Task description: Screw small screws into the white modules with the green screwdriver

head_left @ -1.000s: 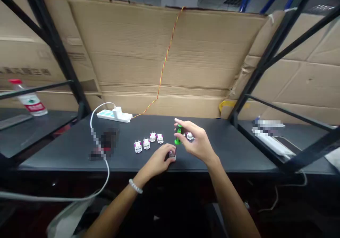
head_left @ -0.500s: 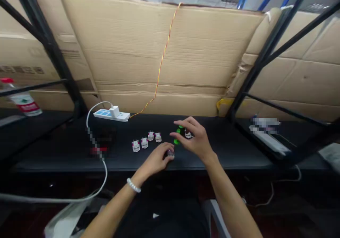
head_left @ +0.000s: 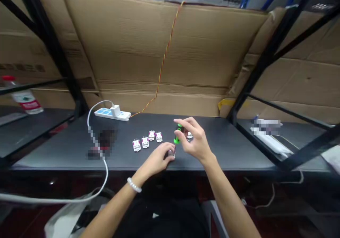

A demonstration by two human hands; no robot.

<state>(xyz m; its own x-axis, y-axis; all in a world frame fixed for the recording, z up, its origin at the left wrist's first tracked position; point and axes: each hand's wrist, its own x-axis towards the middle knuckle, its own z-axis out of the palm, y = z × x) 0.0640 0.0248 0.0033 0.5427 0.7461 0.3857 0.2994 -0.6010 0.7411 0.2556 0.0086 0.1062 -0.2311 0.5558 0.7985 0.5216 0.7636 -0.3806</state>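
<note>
Left of the left hand [head_left: 155, 162], four white plug-like modules [head_left: 145, 142] sit on the dark surface [head_left: 220, 149]. That hand curls narrowly over a fifth module [head_left: 171, 154] (mostly hidden by the fingers). The right hand [head_left: 195, 139] grips a green-handled screwdriver [head_left: 177, 134] just above it, with a sixth module [head_left: 189, 135] just beyond that hand's fingers.

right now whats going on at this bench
A person is working with both bare hands over a black tabletop. The right hand holds a green-handled screwdriver upright, tip down toward a small white pink-marked module, which the left hand pinches near the table's front edge. Four matching modules sit together to the left, and a fifth lies behind the right hand.
</note>
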